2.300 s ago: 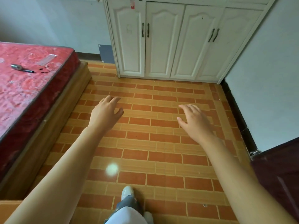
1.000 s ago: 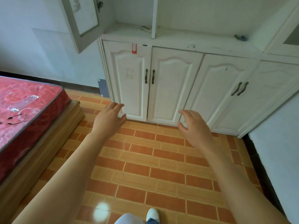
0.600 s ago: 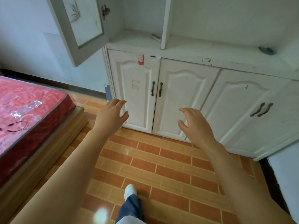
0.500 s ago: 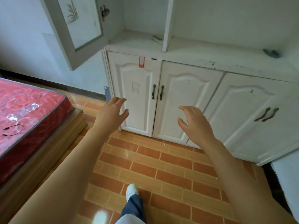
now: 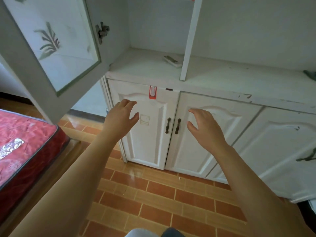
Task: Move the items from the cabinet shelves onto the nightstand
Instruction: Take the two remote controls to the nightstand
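Nothing looks moved yet, and no nightstand is in view. At left a glazed cabinet door hangs open; the left hand hovers empty, fingers loosely spread. On the chipped white painted shelf lies a flat pale remote-like item. The right hand is empty, fingers curled apart; a small dark item sits far right.
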The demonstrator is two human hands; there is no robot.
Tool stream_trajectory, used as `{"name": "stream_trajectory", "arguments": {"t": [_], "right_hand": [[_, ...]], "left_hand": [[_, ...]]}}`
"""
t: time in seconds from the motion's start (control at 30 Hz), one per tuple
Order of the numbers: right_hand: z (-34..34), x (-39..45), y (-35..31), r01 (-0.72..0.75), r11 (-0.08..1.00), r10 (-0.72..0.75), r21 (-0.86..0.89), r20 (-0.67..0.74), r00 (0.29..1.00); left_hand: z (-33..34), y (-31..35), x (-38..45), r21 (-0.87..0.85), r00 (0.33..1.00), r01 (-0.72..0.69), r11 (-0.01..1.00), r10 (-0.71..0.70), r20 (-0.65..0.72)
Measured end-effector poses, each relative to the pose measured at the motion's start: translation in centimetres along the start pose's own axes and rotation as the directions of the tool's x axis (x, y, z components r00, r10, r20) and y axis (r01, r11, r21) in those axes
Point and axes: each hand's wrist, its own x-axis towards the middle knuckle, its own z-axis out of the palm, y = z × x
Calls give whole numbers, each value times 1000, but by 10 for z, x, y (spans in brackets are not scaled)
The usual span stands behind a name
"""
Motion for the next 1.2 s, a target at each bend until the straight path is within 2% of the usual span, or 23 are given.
{"name": "stream_trajectory", "arguments": {"t": [0.5, 0.8, 0.97, 1.2], "right_hand": [[31, 173, 31, 62, 995, -59, 79, -38, 997], [38, 235, 24, 124, 990, -122, 65, -34, 992], [43, 258, 16, 88, 993, -85, 83, -33, 996], [52, 284, 5, 31, 999, -30, 39, -34, 999]], "left_hand": [[42, -30, 179, 17, 998, 8, 1000, -7, -62], [55, -48, 241, 18, 1000, -8, 1000, 9, -29], [59, -58, 278, 16, 997, -48, 999, 48, 55], [74, -69, 316, 42, 960, -99, 994, 84, 266]]}}
